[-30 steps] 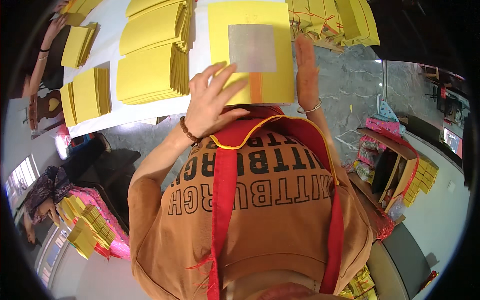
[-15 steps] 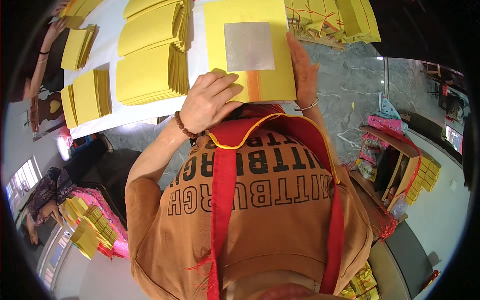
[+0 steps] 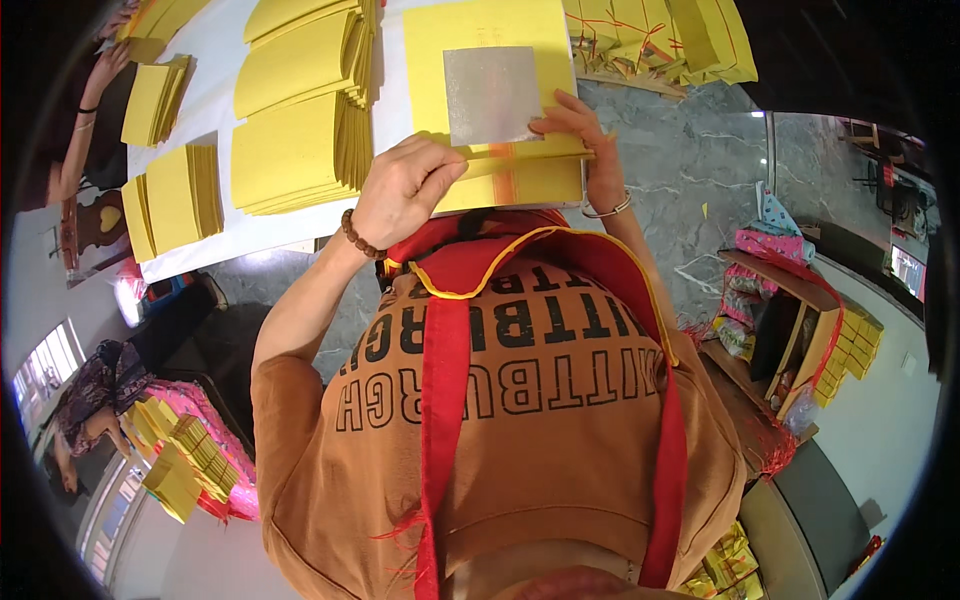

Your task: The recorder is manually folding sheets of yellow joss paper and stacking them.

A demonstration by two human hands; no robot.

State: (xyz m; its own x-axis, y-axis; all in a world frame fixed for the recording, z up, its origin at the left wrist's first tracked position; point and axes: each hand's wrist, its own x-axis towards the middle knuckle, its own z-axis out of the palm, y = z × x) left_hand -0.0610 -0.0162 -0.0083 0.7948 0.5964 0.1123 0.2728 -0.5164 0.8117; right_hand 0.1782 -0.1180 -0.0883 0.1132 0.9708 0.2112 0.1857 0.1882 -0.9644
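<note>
A yellow paper sheet [image 3: 425, 75] with a silver square [image 3: 490, 95] and an orange band below it lies on top of a pile at the table's near edge. Its near edge is lifted and bent over in a narrow strip. My left hand [image 3: 408, 178] is closed in a pinch on the left end of that strip. At the other end, my right hand [image 3: 598, 155] has the strip against its palm, fingers bent over the sheet and fingertips by the silver square's lower right corner. Its thumb is not clearly visible.
Stacks of folded yellow paper [image 3: 295, 150] stand left of the pile on the white tabletop [image 3: 225, 225]. Another person's hand [image 3: 108, 68] is at the far left. Bundled yellow papers with red string [image 3: 640, 45] sit beyond the right edge. A wooden shelf [image 3: 785, 285] stands at right.
The sheet's near edge has come up and bent away from me. My left hand has closed on it, and my right hand's fingers have moved inward from the pile's side over the sheet.
</note>
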